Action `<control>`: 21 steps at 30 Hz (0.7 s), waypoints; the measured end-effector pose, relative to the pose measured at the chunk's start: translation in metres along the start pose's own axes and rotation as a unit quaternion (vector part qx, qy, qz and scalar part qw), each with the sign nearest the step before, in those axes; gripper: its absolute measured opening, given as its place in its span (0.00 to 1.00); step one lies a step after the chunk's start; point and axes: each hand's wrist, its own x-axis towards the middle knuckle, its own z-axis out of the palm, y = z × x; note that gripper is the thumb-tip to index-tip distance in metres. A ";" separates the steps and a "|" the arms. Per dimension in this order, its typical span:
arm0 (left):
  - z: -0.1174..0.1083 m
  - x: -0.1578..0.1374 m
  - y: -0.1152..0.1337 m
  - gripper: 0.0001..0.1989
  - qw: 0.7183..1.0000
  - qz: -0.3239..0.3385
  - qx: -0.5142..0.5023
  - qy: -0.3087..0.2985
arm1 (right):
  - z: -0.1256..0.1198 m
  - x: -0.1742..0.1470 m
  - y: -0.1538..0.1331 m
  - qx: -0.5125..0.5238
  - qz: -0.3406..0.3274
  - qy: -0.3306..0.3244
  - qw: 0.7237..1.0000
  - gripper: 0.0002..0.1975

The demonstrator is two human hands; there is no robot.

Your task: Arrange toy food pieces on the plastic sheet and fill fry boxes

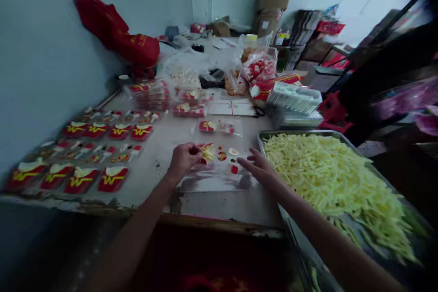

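Observation:
My left hand (185,160) is closed in a pinch at the left edge of a small red packet with yellow fry-like sticks (207,151). Whatever its fingertips hold is too small to make out. On the right, my right hand (260,169) is open, fingers apart, beside several small loose pieces. Among them are a fried-egg-shaped piece (233,151), a round multicoloured piece (221,156) and a red piece (234,169). A clear plastic sheet or bag (215,184) seems to lie under them. Behind is a filled clear pack (221,127).
A metal tray (262,139) heaped with pale yellow sticks (318,169) stands at right. Rows of red packets with yellow W marks (112,179) line the left. Farther back are scissors (259,112), stacked clear trays (294,98) and bagged pieces (258,66). The table's front edge (236,226) is near.

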 end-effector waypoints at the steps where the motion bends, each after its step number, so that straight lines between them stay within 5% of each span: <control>1: 0.000 -0.001 0.006 0.07 1.000 0.010 0.014 0.005 | -0.004 -0.005 0.000 0.042 0.040 -0.064 0.996 0.35; 4: 0.003 -0.006 0.022 0.05 0.997 0.047 0.067 0.014 | -0.008 -0.018 0.003 0.128 0.107 -0.168 0.972 0.25; 10: 0.024 -0.028 0.051 0.04 0.971 0.153 0.183 -0.004 | 0.023 -0.034 0.013 0.155 0.066 -0.112 0.979 0.20; 17: 0.040 -0.038 0.075 0.04 0.967 0.125 0.220 0.029 | 0.054 -0.033 0.006 0.195 0.040 -0.111 0.974 0.21; 21: 0.065 -0.043 0.082 0.05 0.960 0.130 0.233 0.086 | 0.066 -0.019 0.000 0.208 -0.003 -0.170 0.963 0.18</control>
